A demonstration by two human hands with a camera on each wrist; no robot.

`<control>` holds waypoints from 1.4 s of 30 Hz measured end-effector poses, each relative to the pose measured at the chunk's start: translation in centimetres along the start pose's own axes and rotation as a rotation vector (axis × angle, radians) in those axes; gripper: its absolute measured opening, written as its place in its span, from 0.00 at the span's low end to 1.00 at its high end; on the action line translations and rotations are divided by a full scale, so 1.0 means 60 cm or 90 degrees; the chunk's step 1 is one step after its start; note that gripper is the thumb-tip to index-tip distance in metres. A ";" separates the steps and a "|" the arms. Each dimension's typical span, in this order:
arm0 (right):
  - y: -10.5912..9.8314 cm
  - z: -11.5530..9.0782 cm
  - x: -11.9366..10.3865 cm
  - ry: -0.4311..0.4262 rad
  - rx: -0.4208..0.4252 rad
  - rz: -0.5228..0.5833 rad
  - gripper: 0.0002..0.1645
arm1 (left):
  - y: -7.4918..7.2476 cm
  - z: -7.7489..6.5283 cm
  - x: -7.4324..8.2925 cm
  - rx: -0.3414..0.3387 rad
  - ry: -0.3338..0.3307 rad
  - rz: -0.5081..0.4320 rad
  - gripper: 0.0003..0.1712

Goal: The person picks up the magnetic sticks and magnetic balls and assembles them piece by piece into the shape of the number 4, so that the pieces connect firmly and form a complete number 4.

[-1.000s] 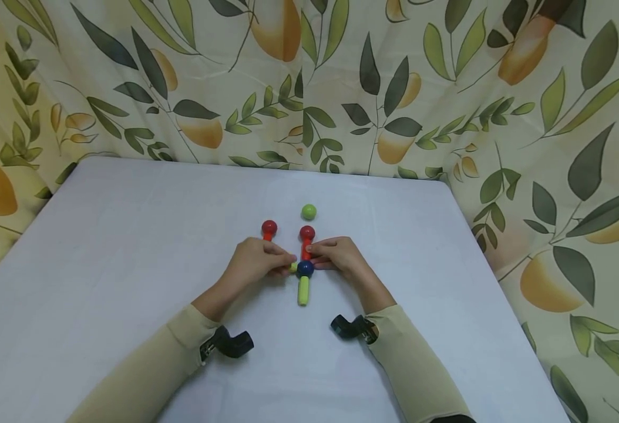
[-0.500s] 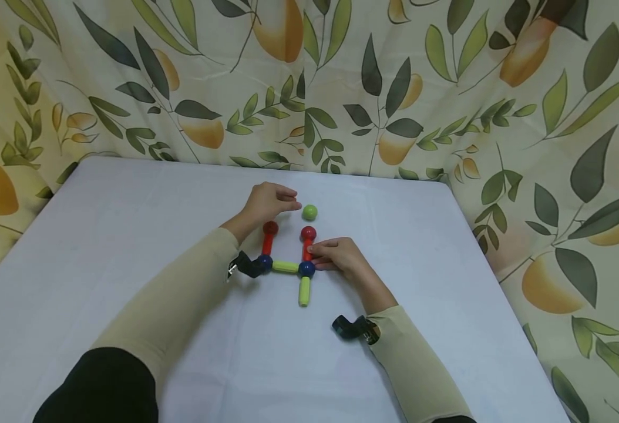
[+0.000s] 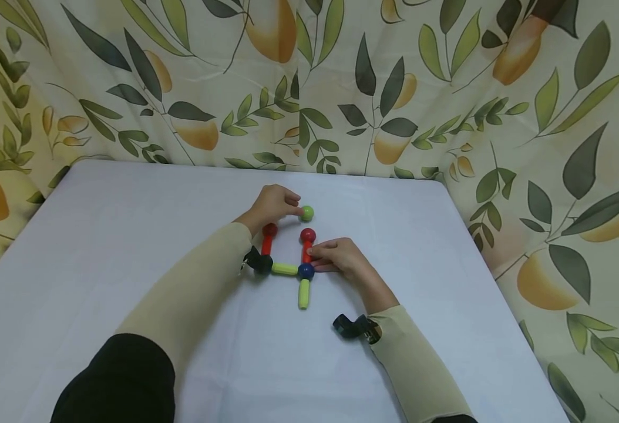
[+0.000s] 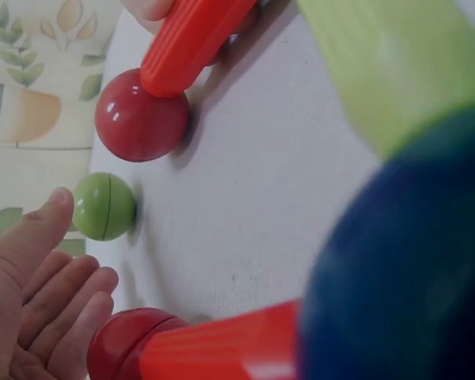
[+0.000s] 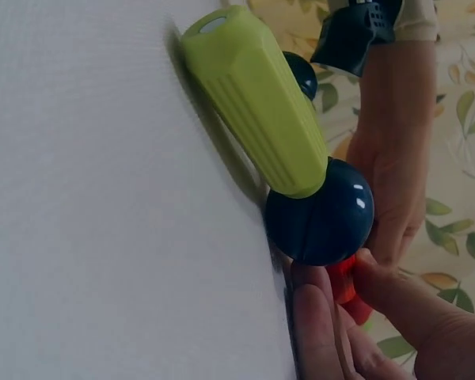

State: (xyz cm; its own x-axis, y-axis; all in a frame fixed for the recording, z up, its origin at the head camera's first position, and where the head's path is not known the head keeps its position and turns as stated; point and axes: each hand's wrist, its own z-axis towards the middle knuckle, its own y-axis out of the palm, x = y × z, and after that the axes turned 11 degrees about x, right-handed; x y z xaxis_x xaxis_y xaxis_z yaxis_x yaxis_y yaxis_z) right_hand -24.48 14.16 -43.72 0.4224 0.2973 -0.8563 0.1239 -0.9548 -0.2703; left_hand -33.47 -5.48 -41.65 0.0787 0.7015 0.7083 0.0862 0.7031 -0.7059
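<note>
My right hand [image 3: 342,257] pinches a red magnetic rod [image 3: 306,250] between thumb and fingers. This rod joins a red ball [image 3: 308,235] at its far end to a blue ball [image 3: 306,271] at its near end. From the blue ball one yellow-green rod [image 3: 303,294] points toward me and another [image 3: 285,269] runs left. A second blue ball [image 4: 404,261], mostly hidden by the wrist camera in the head view, carries a left red rod [image 3: 267,244] topped by a red ball [image 4: 134,344]. My left hand [image 3: 273,205] reaches over it, thumb tip at a loose green ball [image 3: 307,213], fingers loosely bent.
The pieces lie on a white-covered table [image 3: 420,235]. Black wrist cameras stick out from both sleeves, the left one [image 3: 259,260] close over the frame's left corner. A leaf-and-fruit patterned curtain [image 3: 341,88] hangs behind the table and along its sides.
My left hand has left the left yellow-green rod and moved forward to the green ball, its thumb now at the ball's edge. The right hand has kept its hold on the red rod.
</note>
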 end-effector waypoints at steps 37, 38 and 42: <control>-0.007 0.006 0.004 0.001 -0.017 0.041 0.19 | 0.026 0.001 -0.003 0.030 0.012 0.005 0.24; -0.007 0.006 0.004 0.001 -0.016 0.039 0.19 | 0.027 0.001 -0.004 0.032 0.010 0.004 0.23; -0.006 0.007 0.003 0.006 -0.011 0.037 0.19 | 0.027 0.002 -0.008 0.034 -0.003 -0.001 0.23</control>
State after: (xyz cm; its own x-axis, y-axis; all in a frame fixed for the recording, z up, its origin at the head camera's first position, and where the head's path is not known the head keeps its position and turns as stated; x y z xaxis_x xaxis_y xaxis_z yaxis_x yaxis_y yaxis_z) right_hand -24.85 14.58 -43.98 0.4377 0.2408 -0.8663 0.1141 -0.9706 -0.2121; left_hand -33.50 -4.65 -43.12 0.0737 0.7007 0.7097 0.0332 0.7095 -0.7039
